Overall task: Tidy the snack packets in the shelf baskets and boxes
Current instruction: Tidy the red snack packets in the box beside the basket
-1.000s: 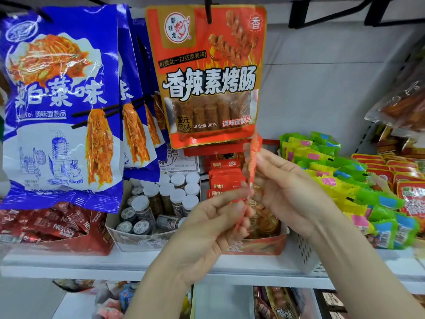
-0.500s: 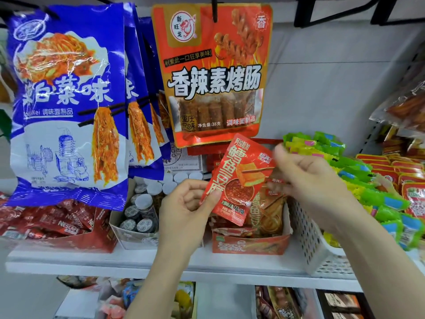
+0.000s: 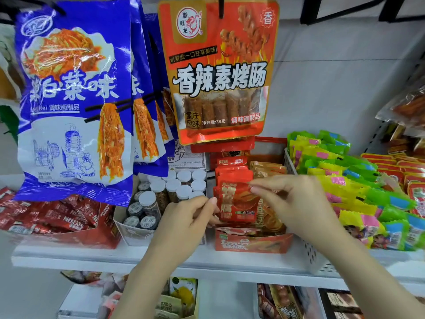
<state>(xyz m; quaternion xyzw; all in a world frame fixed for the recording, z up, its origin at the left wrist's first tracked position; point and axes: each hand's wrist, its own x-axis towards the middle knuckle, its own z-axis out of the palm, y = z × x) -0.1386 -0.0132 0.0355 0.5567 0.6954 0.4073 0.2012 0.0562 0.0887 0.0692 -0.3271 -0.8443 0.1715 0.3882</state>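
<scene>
Both forearms reach up and forward to the white shelf board (image 3: 69, 256). The left hand (image 3: 184, 217), fingers curled, pinches the lower left edge of a small red foil snack packet (image 3: 238, 203); the right hand (image 3: 296, 203) pinches its upper right corner between thumb and forefinger. The packet stands upright, long axis vertical, printed face toward the camera, at the front of the red cardboard display box (image 3: 253, 244) on the shelf board. Behind it in the box, more red packets (image 3: 233, 171) stand in a row. Above the box hangs an orange-red sausage snack bag (image 3: 218, 72).
</scene>
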